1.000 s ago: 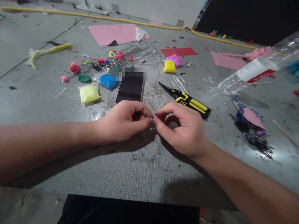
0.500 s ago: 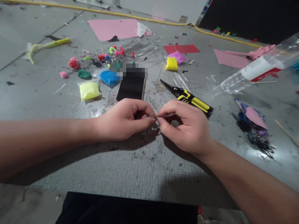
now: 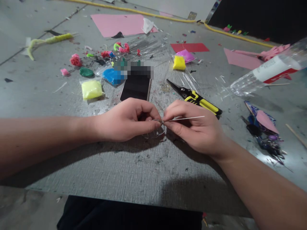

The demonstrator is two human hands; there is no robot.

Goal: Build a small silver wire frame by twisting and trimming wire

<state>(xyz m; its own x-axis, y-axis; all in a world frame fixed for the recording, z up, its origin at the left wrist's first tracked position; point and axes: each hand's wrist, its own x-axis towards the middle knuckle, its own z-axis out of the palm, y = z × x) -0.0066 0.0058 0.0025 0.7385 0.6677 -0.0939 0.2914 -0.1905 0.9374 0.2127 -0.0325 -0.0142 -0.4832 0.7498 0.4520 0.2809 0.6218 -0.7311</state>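
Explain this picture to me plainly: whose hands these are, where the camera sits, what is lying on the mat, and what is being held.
There is no machine here. A camera worn on a person's head looks forward and down at their own two bare hands. The left hand and right hand meet over a grey mat, each pinching a thin metal wire; one straight end sticks out to the right over the right hand. Behind the hands lie a phone, screen dark, and yellow-handled pliers. Further back are small bags of coloured clay, such as a yellow clay bag, and pink paper sheets. A clear plastic bottle lies on its side at the right.
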